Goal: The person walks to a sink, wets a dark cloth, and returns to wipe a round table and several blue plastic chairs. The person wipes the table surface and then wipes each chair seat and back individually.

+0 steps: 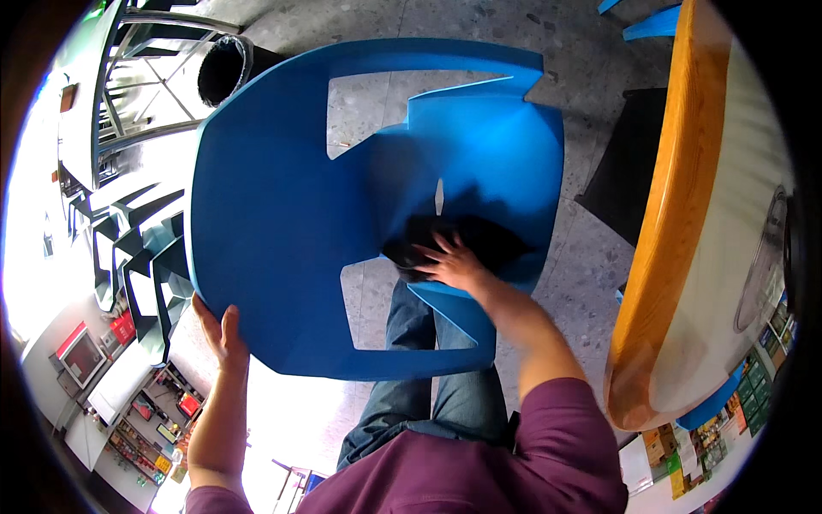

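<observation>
A blue plastic armchair point(276, 212) stands tilted before me, its backrest towards the left and its seat towards the right. On the backrest's lower left edge rests my left hand point(223, 331), thumb and fingers around the rim. My right hand point(453, 262) presses with spread fingers on a black cloth point(498, 241), which lies bunched on the seat close to the near armrest. A narrow slot shows in the seat just beyond the cloth. The cloth's underside is hidden.
At the right is a table with an orange wooden edge point(674, 212). A black lined bin point(225, 70) stands at the upper left, near a metal-framed table. Dark green chairs point(151, 270) are stacked at the left. Stocked shelves point(151, 427) stand at the lower left.
</observation>
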The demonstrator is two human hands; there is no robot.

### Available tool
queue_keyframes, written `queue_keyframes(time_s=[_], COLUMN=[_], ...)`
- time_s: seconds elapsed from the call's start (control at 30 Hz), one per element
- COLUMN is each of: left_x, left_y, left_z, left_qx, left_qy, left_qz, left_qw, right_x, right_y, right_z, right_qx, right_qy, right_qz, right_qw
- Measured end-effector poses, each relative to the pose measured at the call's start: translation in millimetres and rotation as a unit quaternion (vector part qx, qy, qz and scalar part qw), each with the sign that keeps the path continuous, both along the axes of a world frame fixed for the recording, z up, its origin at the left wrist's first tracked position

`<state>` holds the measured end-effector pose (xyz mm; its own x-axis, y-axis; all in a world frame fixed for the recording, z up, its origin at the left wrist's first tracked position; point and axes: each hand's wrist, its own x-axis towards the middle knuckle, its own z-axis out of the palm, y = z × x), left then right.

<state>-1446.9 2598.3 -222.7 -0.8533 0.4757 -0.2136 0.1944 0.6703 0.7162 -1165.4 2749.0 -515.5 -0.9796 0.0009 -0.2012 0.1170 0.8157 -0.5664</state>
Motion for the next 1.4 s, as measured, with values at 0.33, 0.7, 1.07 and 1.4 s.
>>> queue_keyframes(time_s=[0.33, 0.7, 1.07, 1.4], left_x=[2.5, 8.5, 6.8, 14.1], left_y=[4.6, 11.8, 13.4, 5.8], left_z=[-4.7, -3.0, -1.0, -3.8], left_qx=[-0.087, -0.096, -0.089, -0.075], left_qy=[0.05, 0.055, 0.057, 0.044], left_qz=[0.026, 0.021, -0.003, 0.02], left_qw=[0.995, 0.994, 0.994, 0.996], right_x=[-30.8, 106.0, -78.7, -224.9], right_y=[118.5, 167.5, 214.7, 105.9], right_z=[4.6, 100.0, 29.4, 8.5], right_qx=[0.185, 0.191, 0.15, 0.053], right_qy=[0.022, 0.049, -0.188, -0.125], right_qz=[-0.305, -0.871, -0.741, -0.651], right_qw=[0.934, 0.45, 0.627, 0.747])
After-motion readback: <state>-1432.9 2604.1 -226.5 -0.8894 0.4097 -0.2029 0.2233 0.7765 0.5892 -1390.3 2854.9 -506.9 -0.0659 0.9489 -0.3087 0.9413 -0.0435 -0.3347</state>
